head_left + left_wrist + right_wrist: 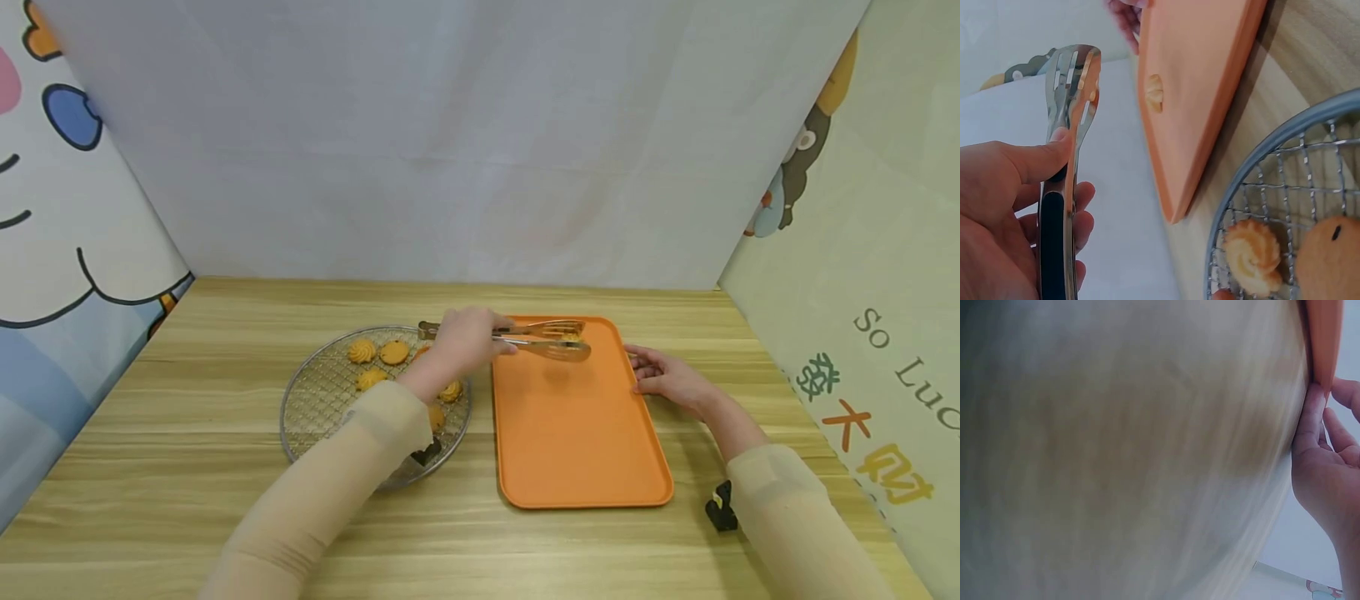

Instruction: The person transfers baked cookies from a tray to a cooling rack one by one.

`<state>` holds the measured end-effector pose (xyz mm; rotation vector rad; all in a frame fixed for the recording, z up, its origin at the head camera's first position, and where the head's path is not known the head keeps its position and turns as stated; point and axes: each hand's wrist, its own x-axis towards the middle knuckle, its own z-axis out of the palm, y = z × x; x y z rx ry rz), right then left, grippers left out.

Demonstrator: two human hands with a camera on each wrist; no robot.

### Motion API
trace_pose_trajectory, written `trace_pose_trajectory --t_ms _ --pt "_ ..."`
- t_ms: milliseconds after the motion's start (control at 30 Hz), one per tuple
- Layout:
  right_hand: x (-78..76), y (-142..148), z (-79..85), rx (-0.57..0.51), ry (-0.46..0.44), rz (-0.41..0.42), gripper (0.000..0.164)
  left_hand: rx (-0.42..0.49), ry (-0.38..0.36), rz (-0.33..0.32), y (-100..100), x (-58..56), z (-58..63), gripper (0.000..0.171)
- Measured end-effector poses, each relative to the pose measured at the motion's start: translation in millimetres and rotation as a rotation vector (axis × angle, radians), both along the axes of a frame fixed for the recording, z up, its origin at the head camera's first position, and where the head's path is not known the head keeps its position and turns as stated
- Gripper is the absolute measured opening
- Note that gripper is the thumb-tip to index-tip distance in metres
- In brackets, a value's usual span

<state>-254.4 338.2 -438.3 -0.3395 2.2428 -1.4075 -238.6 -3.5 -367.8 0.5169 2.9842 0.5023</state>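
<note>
My left hand (467, 340) grips a pair of metal food tongs (1054, 244) by its dark handles. The tongs' slotted tips are raised over the far end of an orange tray (577, 433). A piped cookie (1155, 94) lies on the tray near its far rim; in the head view the tips overlap it. In the left wrist view the tips stand apart from that cookie. My right hand (671, 382) holds the tray's right rim, thumb at the edge and fingers along the outer side, partly hidden by the tray in the right wrist view.
Left of the tray stands a round wire mesh rack (318, 408) bearing several cookies, among them a swirled cookie (362, 350) and a flat round cookie (393, 352). My left forearm covers part of it. A pale cloth (450, 167) hangs behind the wooden table (225, 517).
</note>
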Motion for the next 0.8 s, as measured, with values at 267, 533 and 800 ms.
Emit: trace_pose_trajectory --t_ms 267,533,800 --pt "-0.8 0.6 -0.3 0.013 0.007 -0.001 0.075 0.064 0.012 0.005 -11.2 5.7 14.5 0.053" --pt "-1.6 0.1 -1.6 0.013 0.003 -0.011 0.074 0.106 0.035 0.012 -22.7 14.5 30.1 0.053" --pt "-1.3 1.2 -2.0 -0.015 -0.009 -0.010 0.075 0.146 0.063 0.028 -36.4 23.5 39.6 0.047"
